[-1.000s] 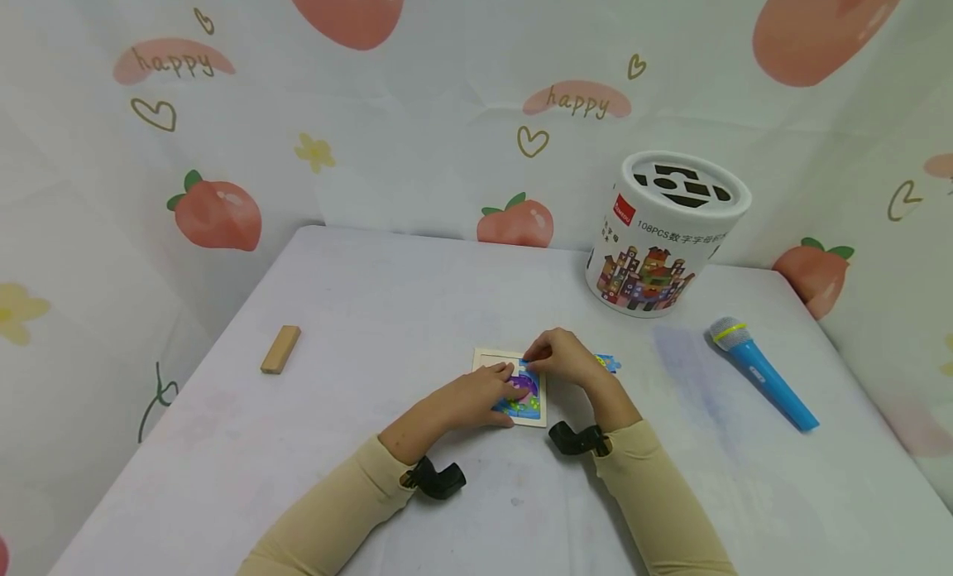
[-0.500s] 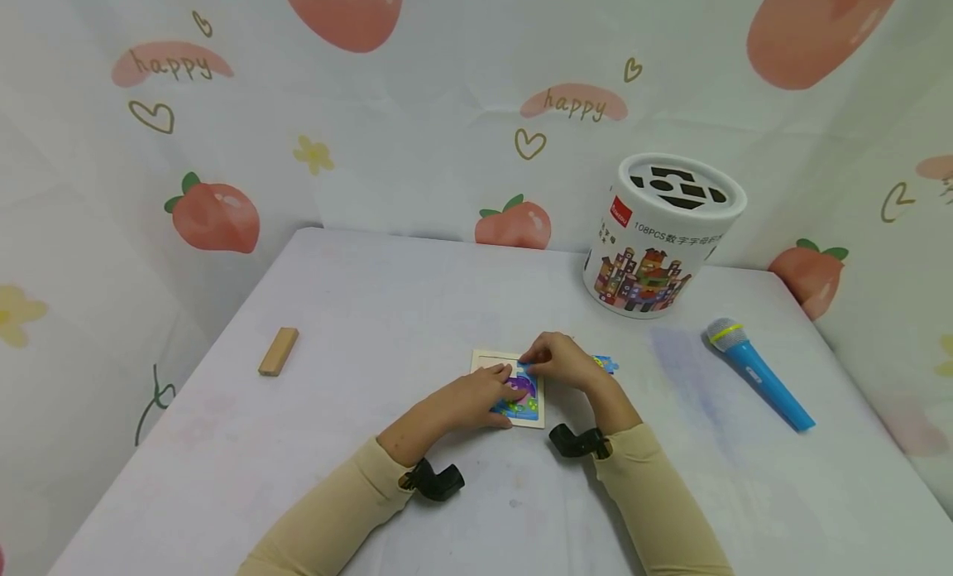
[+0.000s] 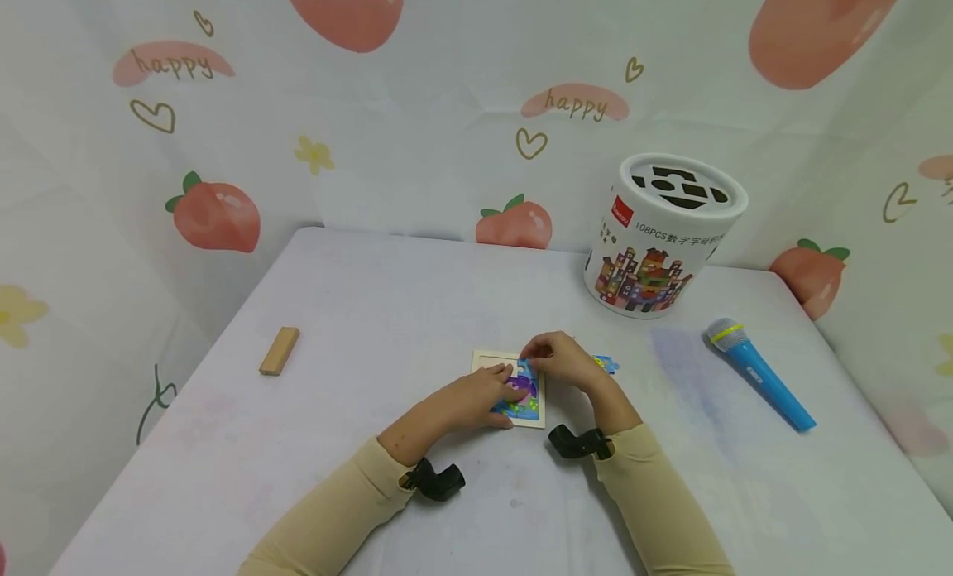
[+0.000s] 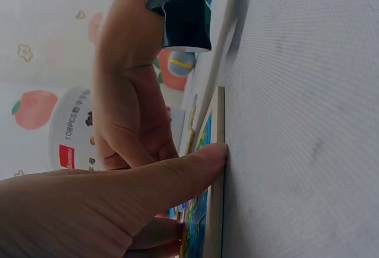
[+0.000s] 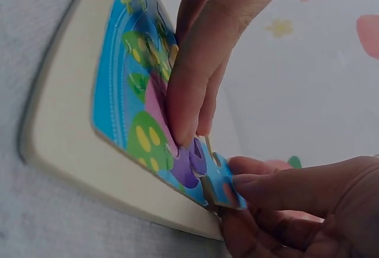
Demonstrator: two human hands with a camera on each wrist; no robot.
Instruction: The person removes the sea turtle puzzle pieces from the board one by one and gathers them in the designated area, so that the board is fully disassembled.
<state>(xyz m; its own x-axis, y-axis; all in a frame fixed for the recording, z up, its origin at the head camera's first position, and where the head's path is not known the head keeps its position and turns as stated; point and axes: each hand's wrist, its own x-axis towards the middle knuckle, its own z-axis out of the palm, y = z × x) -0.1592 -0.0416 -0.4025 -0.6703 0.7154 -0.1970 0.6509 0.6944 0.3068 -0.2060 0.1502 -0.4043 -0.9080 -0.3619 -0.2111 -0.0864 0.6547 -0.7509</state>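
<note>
A small jigsaw puzzle in a pale wooden frame (image 3: 480, 357) lies on the table, showing blue, purple and green artwork. My left hand (image 3: 465, 400) rests across it, fingers extended, pressing on the assembled pieces. In the left wrist view the left thumb (image 4: 195, 162) lies over the frame's near edge. At the upper right corner my right hand (image 3: 563, 362) pinches a blue puzzle piece (image 5: 224, 188) between thumb and fingers. That piece is tilted at the frame's edge, beside a purple part of the picture. Another loose puzzle piece (image 3: 609, 364) lies just right of the right hand.
A white tub (image 3: 655, 237) with a slotted lid stands at the back right. Further right lies a blue toy microphone (image 3: 763, 376). One wooden block (image 3: 280, 350) sits at the left. A printed cloth hangs behind the table (image 3: 417, 286).
The right fingers have shifted slightly at the frame's upper right corner, and more of the blue piece shows beneath them. The left hand has stayed in place.
</note>
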